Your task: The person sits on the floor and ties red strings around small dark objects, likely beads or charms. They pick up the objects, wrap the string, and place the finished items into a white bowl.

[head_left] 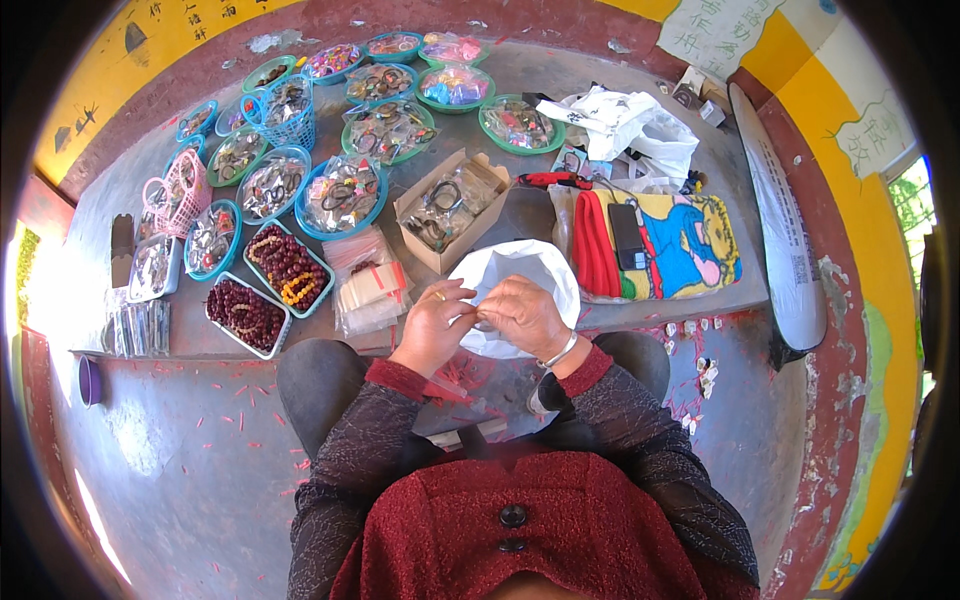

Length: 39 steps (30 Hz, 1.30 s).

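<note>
Head view: I see both hands, left hand (pixel 432 322) and right hand (pixel 522 315), pinching a small item together over white plastic bag (pixel 520 272), touching it.

An open brown cardboard box (pixel 452 208) sits mid-ledge — bagged items inside. Left of the box lies a stack of clear plastic packets (pixel 368 285) with red strips; right of it, a dark phone (pixel 627 237), screen blank. Beyond the box, on the yellow wall — pale paper signs (pixel 718 32).

Bright daylight, sharp centre, glare at left, strong fisheye bending near rim.
</note>
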### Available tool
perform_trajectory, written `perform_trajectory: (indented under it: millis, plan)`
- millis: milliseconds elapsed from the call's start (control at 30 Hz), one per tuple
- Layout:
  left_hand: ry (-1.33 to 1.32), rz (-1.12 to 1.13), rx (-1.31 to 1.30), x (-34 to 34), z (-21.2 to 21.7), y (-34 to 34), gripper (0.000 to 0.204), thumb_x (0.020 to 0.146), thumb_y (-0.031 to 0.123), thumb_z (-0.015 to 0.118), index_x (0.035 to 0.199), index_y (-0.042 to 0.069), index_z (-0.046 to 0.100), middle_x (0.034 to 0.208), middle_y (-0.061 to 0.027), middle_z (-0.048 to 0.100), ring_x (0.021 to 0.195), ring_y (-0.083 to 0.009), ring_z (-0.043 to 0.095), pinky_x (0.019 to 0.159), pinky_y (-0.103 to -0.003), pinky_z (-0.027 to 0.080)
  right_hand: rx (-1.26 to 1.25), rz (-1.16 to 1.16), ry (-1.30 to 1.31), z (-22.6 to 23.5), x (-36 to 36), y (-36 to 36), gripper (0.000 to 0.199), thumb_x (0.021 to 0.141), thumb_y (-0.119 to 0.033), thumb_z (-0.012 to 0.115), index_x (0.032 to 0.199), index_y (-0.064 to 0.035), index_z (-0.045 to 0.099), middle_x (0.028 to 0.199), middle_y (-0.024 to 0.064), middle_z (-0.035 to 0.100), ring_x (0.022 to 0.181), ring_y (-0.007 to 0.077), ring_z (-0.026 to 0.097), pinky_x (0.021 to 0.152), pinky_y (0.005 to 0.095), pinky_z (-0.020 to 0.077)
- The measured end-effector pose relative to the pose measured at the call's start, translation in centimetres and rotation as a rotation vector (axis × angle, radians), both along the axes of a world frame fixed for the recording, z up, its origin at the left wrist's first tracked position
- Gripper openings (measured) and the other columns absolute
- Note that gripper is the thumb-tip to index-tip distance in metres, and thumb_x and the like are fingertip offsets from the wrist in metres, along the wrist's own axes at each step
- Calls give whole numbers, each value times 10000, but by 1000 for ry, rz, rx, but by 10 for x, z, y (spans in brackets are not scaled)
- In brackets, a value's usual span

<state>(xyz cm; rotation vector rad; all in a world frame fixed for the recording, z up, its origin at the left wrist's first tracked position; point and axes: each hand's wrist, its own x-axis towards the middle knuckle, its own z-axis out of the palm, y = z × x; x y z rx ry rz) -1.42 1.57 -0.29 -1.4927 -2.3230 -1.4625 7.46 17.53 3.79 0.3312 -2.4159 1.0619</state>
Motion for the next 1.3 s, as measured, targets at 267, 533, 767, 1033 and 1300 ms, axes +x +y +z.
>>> perform_trajectory:
  millis: [267,533,767,1033,1300]
  plan:
    - [-385,-65,-19,-2,9,-4,144,749,79,667,883,28,681,912,-85,655,904,-188,599,791,-292,463,-133,-40,-3,-3,1,4,81,738,-96,672,792,-38,653,745,69,613,698,228,582,611,305,462]
    - [-889,-28,-58,-3,20,-7,140,833,114,613,895,9,682,813,-25,665,724,-52,584,585,-197,446,-533,-107,-336,-2,5,8,144,835,-127,620,852,11,654,734,50,625,683,108,585,604,238,453]
    - [-1240,-27,106,0,18,-2,145,857,103,571,890,-14,650,791,-101,670,641,-76,601,467,-172,404,-815,-106,-446,-10,4,9,253,890,-203,560,906,37,638,741,64,641,681,100,593,635,225,475]
    - [-1410,-25,267,-4,12,-5,159,871,128,556,886,-12,629,766,-134,666,626,-97,614,449,-168,399,-1001,-185,-555,-11,3,15,318,875,-302,580,899,7,647,719,52,638,676,84,575,616,225,461]
    - [-1252,-19,83,0,11,-3,170,872,132,559,923,-12,634,778,-100,670,651,-94,619,461,-176,411,-860,-88,-645,-17,1,7,229,810,-197,663,868,24,654,730,20,632,678,78,566,626,222,452]
